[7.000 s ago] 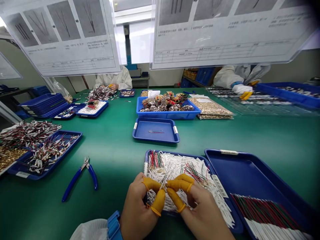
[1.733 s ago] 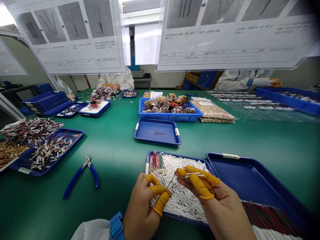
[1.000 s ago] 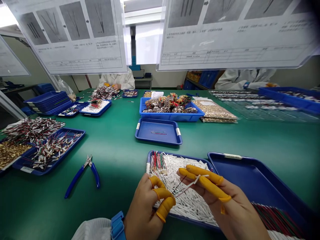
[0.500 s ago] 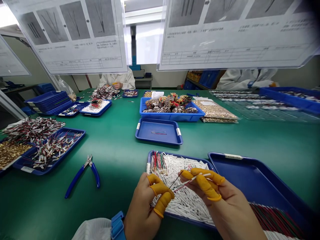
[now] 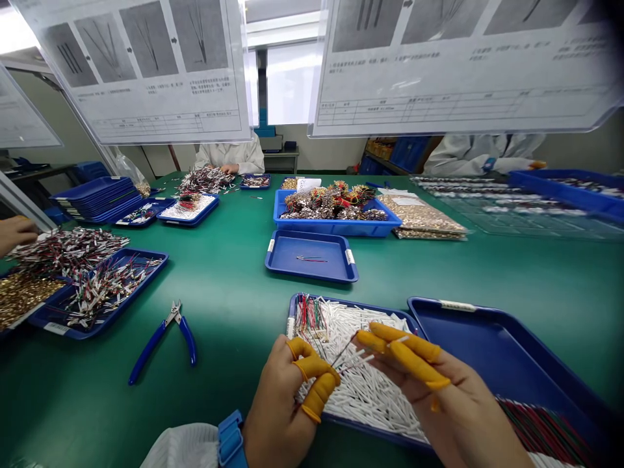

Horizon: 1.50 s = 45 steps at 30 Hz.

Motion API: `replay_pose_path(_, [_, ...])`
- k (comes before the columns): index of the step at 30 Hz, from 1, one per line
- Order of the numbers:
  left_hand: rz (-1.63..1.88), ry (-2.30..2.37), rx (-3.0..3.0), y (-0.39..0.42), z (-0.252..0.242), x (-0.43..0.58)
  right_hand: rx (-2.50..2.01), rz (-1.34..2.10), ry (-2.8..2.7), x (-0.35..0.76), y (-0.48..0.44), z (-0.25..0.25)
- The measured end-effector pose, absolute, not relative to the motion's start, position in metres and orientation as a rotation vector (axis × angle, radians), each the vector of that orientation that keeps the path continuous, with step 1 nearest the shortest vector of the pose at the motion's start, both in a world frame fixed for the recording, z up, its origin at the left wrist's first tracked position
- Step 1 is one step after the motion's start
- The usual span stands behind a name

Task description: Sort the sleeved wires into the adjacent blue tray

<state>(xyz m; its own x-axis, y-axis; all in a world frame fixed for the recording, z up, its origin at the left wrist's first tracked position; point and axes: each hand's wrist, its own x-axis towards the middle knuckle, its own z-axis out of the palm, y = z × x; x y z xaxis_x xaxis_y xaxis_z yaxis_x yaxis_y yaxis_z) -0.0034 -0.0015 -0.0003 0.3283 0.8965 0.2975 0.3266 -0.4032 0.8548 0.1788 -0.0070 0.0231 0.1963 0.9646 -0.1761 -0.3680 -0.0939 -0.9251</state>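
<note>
My left hand (image 5: 287,396) and my right hand (image 5: 439,383) both wear yellow finger cots and hover over a blue tray (image 5: 351,307) heaped with white-sleeved wires (image 5: 361,390). Thin red and dark wires (image 5: 348,357) run between my hands. My left fingertips pinch their lower ends. My right finger and thumb hold the white-sleeved part, which is partly hidden by the cots. A cluster of red and green wire ends (image 5: 309,315) stands in the tray's far left corner.
Blue-handled pliers (image 5: 166,341) lie left of my hands. A blue tray (image 5: 487,338) with a red-green wire bundle (image 5: 546,422) sits right. Further trays of wires and bagged brass terminals (image 5: 419,218) cover the green bench. A co-worker's hand (image 5: 17,234) shows at far left.
My hands have risen from low over the tray and moved apart, holding the wires between them. My right hand has turned slightly. A co-worker's hand has appeared at the left edge.
</note>
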Motion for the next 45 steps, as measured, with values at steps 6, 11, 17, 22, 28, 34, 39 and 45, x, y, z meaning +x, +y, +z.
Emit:
replay_pose_path(6, [0.977,0.959,1.982,-0.004,0.002,-0.003,-1.089,1.132,-0.921,0.176,-0.01,0.03])
replay_pose_path(11, [1.032,0.911,1.985,-0.004,0.0,-0.002,-1.072,1.106,-1.074,0.177,-0.014,0.027])
replay_pose_path(17, [1.016,0.898,1.97,-0.004,0.001,-0.002,-1.068,1.14,-1.088,0.183,-0.014,0.02])
replay_pose_path(22, [1.018,0.894,1.974,-0.002,0.0,-0.002,-1.103,1.147,-1.053,0.183,-0.014,0.019])
replay_pose_path(28, [1.052,0.889,1.972,-0.003,0.001,-0.002,-1.142,1.302,-0.991,0.18,-0.016,0.019])
replay_pose_path(34, [0.974,0.967,1.91,-0.002,0.006,-0.003,-1.021,1.336,-0.754,0.169,-0.015,0.026])
replay_pose_path(39, [1.081,0.908,1.957,0.0,-0.001,-0.002,-0.972,1.418,-0.511,0.15,-0.019,0.017])
replay_pose_path(45, [1.136,0.85,1.976,0.0,0.0,-0.002,-0.927,1.455,-0.578,0.135,-0.02,0.004])
